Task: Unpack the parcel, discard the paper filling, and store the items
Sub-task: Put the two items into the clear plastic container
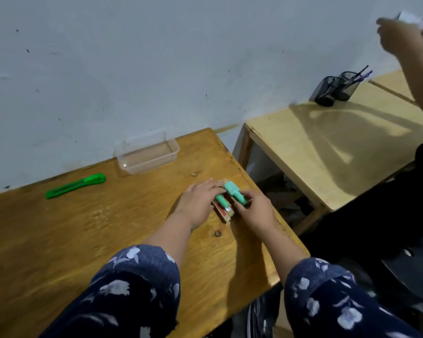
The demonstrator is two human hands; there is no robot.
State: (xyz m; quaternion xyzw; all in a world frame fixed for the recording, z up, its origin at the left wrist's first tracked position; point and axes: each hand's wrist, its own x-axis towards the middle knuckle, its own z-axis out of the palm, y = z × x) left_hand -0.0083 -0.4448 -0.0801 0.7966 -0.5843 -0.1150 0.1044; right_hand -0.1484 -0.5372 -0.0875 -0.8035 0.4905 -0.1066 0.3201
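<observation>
I am pinching one mint-green tube (235, 192) with my right hand (255, 212) and touching a second green tube (221, 200) with my left hand's (198, 202) straight fingers, both lying on a small cardboard box (224, 213) near the wooden surface's (83, 240) right edge. Any print is blurring beyond reading. A clear plastic container (147, 152) and green box cutter (75, 185) are lying beyond.

Scuffed pale wall (156, 57) behind two wooden desks (59, 240)
</observation>
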